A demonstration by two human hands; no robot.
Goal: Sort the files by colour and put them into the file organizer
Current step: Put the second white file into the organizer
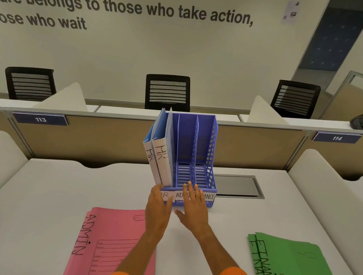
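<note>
Nearest the viewer, on the white desk (pixel 39 201), pink files (pixel 109 247) marked ADMIN lie flat at left and green files (pixel 300 268) marked FINANCE lie flat at right, both unsorted. Between them, two orange-sleeved arms reach forward. The left hand (pixel 158 205) and right hand (pixel 193 206) rest open-fingered against the front lip of the blue file organizer (pixel 204 161), grasping nothing. Beyond them, two blue files (pixel 159 150) marked HR stand in its left slot; the middle and right slots hold nothing.
</note>
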